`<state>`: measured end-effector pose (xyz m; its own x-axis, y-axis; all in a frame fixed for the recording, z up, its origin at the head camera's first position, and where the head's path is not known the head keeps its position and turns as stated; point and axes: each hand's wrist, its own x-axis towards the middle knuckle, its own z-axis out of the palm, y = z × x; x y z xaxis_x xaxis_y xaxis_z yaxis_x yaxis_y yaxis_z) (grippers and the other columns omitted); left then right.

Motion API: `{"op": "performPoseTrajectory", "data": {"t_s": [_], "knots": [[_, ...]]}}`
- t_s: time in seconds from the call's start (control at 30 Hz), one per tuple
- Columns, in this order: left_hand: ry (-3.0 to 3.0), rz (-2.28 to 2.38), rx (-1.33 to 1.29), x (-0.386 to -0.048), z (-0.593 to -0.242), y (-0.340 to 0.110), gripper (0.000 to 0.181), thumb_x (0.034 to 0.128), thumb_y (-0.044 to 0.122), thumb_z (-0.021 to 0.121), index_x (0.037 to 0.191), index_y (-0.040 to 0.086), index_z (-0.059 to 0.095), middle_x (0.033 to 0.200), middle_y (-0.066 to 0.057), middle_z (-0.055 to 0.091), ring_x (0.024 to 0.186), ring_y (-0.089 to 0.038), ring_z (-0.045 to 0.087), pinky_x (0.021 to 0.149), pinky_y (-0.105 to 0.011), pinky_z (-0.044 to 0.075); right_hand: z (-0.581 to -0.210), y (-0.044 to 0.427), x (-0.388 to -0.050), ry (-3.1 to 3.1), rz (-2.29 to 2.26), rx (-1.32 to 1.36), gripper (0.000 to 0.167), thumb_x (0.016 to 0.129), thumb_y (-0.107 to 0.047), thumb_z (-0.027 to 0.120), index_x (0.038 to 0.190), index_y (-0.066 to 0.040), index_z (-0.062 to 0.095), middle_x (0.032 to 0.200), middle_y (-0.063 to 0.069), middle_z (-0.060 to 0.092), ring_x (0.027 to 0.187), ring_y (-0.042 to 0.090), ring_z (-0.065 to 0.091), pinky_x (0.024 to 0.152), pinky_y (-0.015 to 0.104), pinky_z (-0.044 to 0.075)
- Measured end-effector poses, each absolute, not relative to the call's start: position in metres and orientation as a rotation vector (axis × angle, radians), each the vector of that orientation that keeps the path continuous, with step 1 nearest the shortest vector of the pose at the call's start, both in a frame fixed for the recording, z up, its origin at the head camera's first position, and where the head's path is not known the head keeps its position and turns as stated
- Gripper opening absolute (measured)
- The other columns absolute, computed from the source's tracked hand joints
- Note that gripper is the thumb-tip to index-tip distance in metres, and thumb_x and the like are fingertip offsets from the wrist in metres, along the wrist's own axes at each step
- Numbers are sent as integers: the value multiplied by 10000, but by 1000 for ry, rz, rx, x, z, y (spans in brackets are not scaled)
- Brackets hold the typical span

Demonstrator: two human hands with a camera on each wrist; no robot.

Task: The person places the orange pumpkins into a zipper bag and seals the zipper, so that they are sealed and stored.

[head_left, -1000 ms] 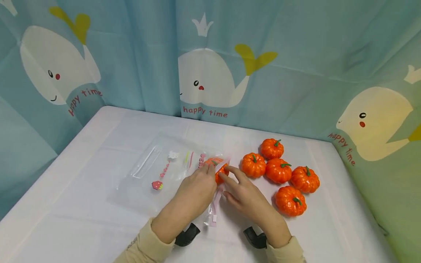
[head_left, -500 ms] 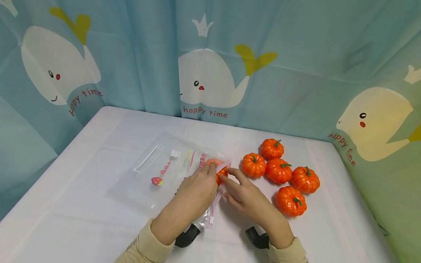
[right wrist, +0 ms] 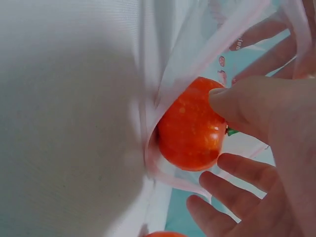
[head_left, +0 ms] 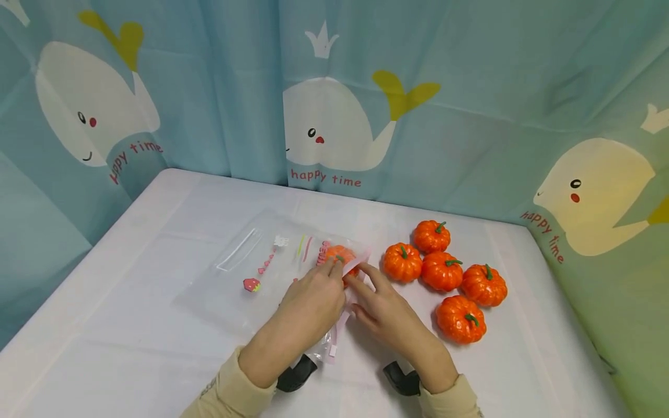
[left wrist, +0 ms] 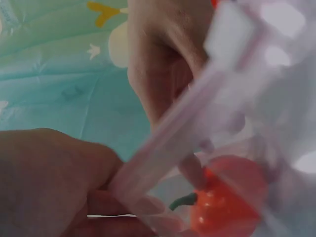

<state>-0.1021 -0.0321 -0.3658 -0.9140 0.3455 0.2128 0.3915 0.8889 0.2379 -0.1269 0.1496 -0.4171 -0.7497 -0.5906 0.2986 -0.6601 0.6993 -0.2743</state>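
Note:
A clear zip bag (head_left: 225, 290) with a pink zip edge and strawberry print lies flat on the white table. Its mouth faces right, around a small orange toy pumpkin (right wrist: 190, 133) with a green stem. My left hand (head_left: 313, 299) pinches the bag's edge at the mouth, and the pink strip (left wrist: 163, 138) runs out from between its fingers. My right hand (head_left: 387, 307) reaches into the mouth, with thumb and fingertips about the pumpkin. The thumb lies on the pumpkin's surface in the right wrist view. From the head, that pumpkin is partly covered by the hands.
Several more toy pumpkins (head_left: 442, 271) stand in a cluster right of the bag. The white slider (head_left: 333, 350) sits at the near end of the zip. A whale-print curtain (head_left: 334, 128) hangs behind the table. Black pieces (head_left: 401, 378) are by both wrists.
The pumpkin has slipped a little deeper into the bag, away and left. My right hand has moved slightly left with it, while my left hand stays on the bag's edge.

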Motion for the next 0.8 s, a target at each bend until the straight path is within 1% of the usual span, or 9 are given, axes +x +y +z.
{"op": "performPoseTrajectory", "data": {"t_s": [0.07,0.17,0.27,0.33,0.37,0.43,0.5,0.67,0.8], "knots": [[-2847,-376,-569,-102,-369,-33,452,864,103,690,1273,-68,600,1242,-122,657,1044,-249,679,692,-433,613,-419,149,-127,-2729,541,1015,511,851,-149,775,1333,-109,610,1417,188,495,1245,360,559,946,444,546],[-2805,-347,-549,-102,-373,-33,446,840,99,694,1238,-78,599,1153,-122,661,869,-254,670,617,-401,604,-420,149,-126,-2730,517,1018,508,852,-153,775,1330,-113,609,1420,190,495,1274,360,536,961,447,539],[-2784,-351,-496,-104,-375,-32,439,849,120,692,1229,-77,596,1148,-135,659,789,-257,646,584,-399,588,-420,148,-126,-2713,509,1020,509,848,-157,780,1326,-114,609,1416,187,496,1276,356,532,961,449,539],[-2780,-358,-469,-105,-375,-32,405,860,131,698,1202,-64,602,1093,-123,656,760,-251,634,577,-401,582,-420,148,-127,-2703,514,1028,517,847,-161,782,1332,-119,606,1416,181,493,1273,349,531,965,448,537],[-2782,-360,-460,-106,-375,-32,386,866,132,700,1187,-60,606,1068,-117,653,766,-250,637,577,-402,581,-419,148,-127,-2701,516,1030,526,847,-163,782,1340,-123,602,1417,176,491,1272,344,529,970,447,535],[-2787,-375,-446,-106,-374,-32,390,870,137,712,1195,-51,604,1085,-107,651,797,-243,644,597,-412,588,-419,147,-127,-2696,520,1039,544,850,-165,779,1359,-127,591,1421,170,486,1272,338,526,987,447,525],[-2787,-396,-432,-106,-372,-31,392,879,141,710,1209,-42,602,1112,-107,660,867,-250,664,627,-439,596,-419,147,-127,-2692,522,1046,557,850,-164,777,1371,-125,583,1417,165,487,1261,332,530,999,445,517],[-2756,-425,-443,-105,-371,-30,421,886,126,686,1259,-50,601,1265,-129,654,1046,-276,670,671,-479,599,-419,147,-126,-2690,509,1046,545,849,-153,776,1356,-97,583,1373,167,508,1229,329,544,1010,439,509],[-2751,-382,-479,-105,-373,-29,447,878,128,689,1272,-68,610,1271,-151,656,1076,-288,669,705,-467,605,-414,150,-125,-2744,492,1037,548,868,-179,761,1372,-86,567,1413,183,508,1281,349,535,1029,461,494]]}}
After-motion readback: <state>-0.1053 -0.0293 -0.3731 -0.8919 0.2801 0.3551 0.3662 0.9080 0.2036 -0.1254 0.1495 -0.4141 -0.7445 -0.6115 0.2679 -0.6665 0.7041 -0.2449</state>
